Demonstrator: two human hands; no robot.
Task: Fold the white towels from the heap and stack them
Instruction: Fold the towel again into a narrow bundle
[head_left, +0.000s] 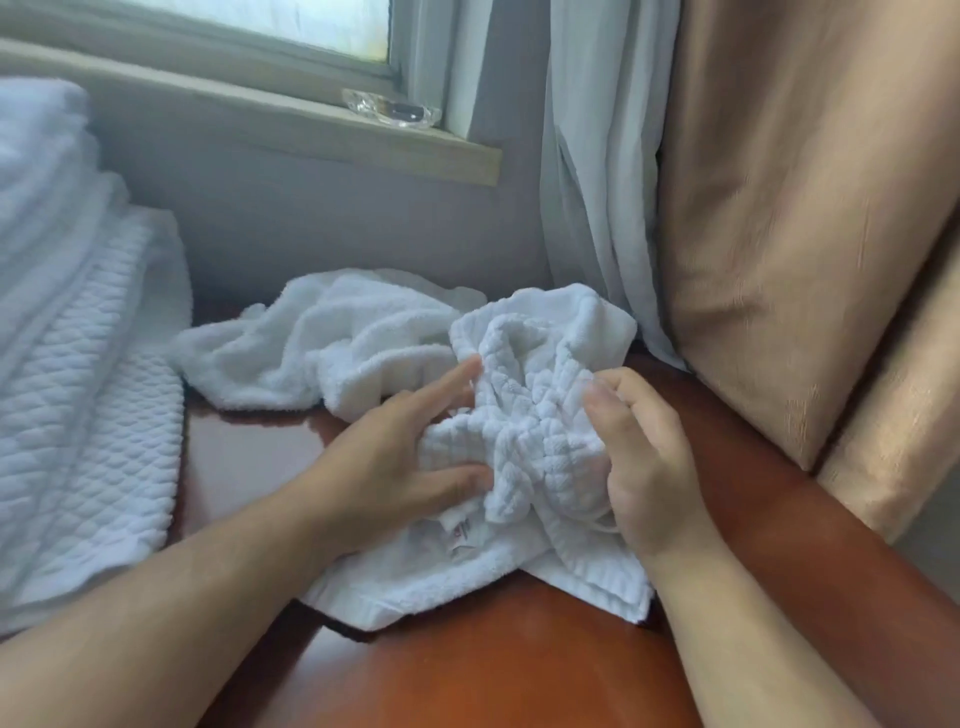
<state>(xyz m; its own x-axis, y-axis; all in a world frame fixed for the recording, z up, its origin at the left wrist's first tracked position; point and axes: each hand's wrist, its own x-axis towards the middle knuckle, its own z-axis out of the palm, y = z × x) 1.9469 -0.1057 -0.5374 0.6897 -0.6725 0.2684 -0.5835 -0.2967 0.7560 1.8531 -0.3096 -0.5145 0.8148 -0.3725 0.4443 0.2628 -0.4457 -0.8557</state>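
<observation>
The waffle towel (524, 431) is bunched up between my two hands, low over the near part of the wooden table (467, 670), with its lower edge spilling flat onto the wood toward me. A small sewn label (457, 535) shows on that flat part, just below my left thumb; I cannot read the print on it.

My right hand (644, 467) is curled into a fist round the right side of the wad, fingers folded tight with cloth clamped inside them. My left hand (395, 457) lies against the left side: the forefinger and thumb are spread wide and almost straight, pressing on the fabric with a lump of it between them. The tips of my other left fingers sink into the folds, so I cannot tell how they lie.

Just behind the towel, and touching it, sits the heap (332, 338), a loose terry towel slumped against the wall. Off to my left, well apart from my hands, rises the stack (67, 364) of folded white towels, quilted-looking ones at the front and smoother ones above.

Over the heap runs the window sill (260, 114), with a clear glass dish (392, 108) on it. A pale grey curtain (597, 182) hangs to the right, and beside that a tan drape (805, 208) reaches the table's edge.
</observation>
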